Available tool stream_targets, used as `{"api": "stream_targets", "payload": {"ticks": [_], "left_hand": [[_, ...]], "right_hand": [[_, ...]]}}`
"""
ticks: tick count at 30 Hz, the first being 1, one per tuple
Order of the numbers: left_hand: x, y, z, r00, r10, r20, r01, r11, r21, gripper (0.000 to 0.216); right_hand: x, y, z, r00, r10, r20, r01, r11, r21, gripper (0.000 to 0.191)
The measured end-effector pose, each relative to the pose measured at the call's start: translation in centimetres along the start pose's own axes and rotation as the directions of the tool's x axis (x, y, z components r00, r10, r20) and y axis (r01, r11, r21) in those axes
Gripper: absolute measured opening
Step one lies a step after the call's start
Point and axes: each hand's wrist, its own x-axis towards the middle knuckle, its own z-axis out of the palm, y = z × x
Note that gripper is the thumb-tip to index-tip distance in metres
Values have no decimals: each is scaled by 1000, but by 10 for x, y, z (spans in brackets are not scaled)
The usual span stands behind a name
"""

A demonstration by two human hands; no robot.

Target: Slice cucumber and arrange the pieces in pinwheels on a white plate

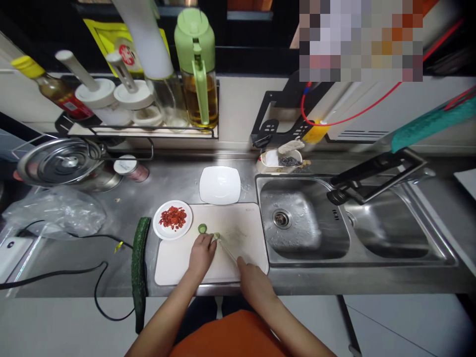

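My right hand (255, 282) is closed around the handle of a knife (227, 251), its thin blade pointing up and left over the white cutting board (245, 265). At the blade's tip is a small pale-green piece (216, 236), too small to name surely. My left hand (203, 254) pinches that piece with its fingertips, close to the blade. Just beyond the left fingers lies a cut green cucumber end (202, 228). A white plate of chopped red pieces (173, 218) overlaps the board's far left corner. Left of the board, a long dark-green cucumber (140, 267) juts over the counter edge.
An empty white dish (220, 184) stands behind the board. The double sink (305, 223) with a black faucet (357, 183) is on the right. At left are a lidded pot (67, 161), a plastic bag (55, 210) and a black cord (100, 265). Bottles fill a rack (156, 131).
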Motion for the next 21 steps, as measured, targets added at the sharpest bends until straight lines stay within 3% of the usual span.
{"api": "stream_targets", "payload": {"ticks": [7, 21], "left_hand": [[1, -4, 4, 992, 90, -93, -88, 996, 23, 21], [2, 0, 3, 998, 44, -55, -43, 999, 24, 23]], "right_hand": [[0, 0, -3, 1000, -1, 13, 1, 1000, 8, 47], [-7, 5, -1, 997, 24, 74, -28, 998, 60, 55]]}}
